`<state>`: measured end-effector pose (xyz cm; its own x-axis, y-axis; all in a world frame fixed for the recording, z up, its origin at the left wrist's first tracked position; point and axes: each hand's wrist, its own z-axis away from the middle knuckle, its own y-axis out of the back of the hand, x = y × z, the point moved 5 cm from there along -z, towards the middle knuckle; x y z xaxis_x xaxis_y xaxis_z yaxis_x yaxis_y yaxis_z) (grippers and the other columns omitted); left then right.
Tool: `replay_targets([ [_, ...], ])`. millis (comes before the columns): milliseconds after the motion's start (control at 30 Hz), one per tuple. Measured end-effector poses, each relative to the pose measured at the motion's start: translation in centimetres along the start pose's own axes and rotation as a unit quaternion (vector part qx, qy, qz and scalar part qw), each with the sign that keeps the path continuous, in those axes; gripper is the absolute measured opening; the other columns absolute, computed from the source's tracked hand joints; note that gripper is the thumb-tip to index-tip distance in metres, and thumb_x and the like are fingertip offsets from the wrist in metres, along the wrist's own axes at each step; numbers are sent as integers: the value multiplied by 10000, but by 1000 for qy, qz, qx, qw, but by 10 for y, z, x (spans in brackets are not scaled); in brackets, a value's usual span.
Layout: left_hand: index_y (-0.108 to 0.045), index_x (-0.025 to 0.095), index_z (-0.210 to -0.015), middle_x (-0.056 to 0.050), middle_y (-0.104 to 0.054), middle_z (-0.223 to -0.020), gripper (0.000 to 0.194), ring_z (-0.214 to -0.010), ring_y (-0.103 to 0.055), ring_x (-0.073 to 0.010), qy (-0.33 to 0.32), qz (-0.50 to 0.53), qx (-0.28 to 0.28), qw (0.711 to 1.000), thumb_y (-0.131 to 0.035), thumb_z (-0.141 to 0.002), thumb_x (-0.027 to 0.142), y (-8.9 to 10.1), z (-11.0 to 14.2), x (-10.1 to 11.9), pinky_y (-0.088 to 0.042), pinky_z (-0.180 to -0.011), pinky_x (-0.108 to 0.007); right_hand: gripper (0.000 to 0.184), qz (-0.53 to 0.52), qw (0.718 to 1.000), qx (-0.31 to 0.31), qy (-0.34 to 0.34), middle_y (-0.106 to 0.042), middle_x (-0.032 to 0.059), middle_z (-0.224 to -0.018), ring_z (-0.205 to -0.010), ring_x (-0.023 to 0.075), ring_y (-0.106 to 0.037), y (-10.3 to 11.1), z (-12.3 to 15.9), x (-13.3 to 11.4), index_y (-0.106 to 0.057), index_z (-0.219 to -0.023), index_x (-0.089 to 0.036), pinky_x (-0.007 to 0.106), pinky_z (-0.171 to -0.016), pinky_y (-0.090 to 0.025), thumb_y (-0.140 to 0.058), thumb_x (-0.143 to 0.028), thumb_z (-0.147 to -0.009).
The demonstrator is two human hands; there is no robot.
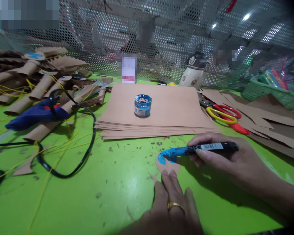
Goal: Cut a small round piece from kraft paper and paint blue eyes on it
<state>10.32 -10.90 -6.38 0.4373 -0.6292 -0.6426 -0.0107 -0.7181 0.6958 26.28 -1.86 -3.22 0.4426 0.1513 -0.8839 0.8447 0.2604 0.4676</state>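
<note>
A small round brown paper disc [170,167] lies on the green table, its upper part streaked with blue paint. My left hand [172,202], with a ring on one finger, presses its fingertips on the disc's near edge, fingers stretched out. In my right hand [218,160] is a black marker [210,148], held nearly level. The marker's left end is coated in blue paint and touches the disc. Beyond, a jar of blue paint [143,107] stands uncovered on a stack of brown paper [176,104].
Paper tubes [45,86], yellow string and a blue glue gun [39,114] with a looping black cord [68,174] crowd the left. Scissors [222,114], paper strips [271,119] and a green basket [271,89] are at right. A flask [192,73] stands before the perforated screen [100,42].
</note>
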Motion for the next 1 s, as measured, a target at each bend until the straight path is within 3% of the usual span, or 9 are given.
replay_targets([
  [300,-512,203,-1328,-66,-672,-1200,489,-1071,-632,-201,-42,-61,-41,996,-506,-948,511,-2,4,2,-487,-858,-340,198,15,1000,-15,-14,-668,12,-667,-558,146,-616,6,2,3,-687,-983,-204,244,-504,-527,-642,-378,-902],
  [500,-535,185,-1287,-63,-678,-1147,372,-1035,-647,-192,-24,-57,-29,998,-448,-979,375,0,2,0,-503,-844,-327,174,36,999,-9,-9,-669,16,-664,-548,144,-618,8,3,1,-694,-953,-198,231,-486,-521,-649,-355,-893],
  [800,-513,157,-1304,-58,-673,-1154,349,-1073,-638,-178,-19,-48,-25,998,-393,-989,250,0,2,-1,-503,-879,-313,79,1,1000,25,5,-643,-1,-594,-467,134,-582,8,8,-2,-719,-860,-213,227,-426,-492,-668,-268,-836],
  [1000,-538,176,-1257,-37,-702,-1098,307,-1015,-659,-174,-6,-36,-12,999,-427,-981,254,-1,0,0,-511,-841,-312,121,32,999,23,36,-681,3,-658,-525,147,-628,9,5,-3,-700,-961,-228,225,-454,-513,-672,-288,-859],
])
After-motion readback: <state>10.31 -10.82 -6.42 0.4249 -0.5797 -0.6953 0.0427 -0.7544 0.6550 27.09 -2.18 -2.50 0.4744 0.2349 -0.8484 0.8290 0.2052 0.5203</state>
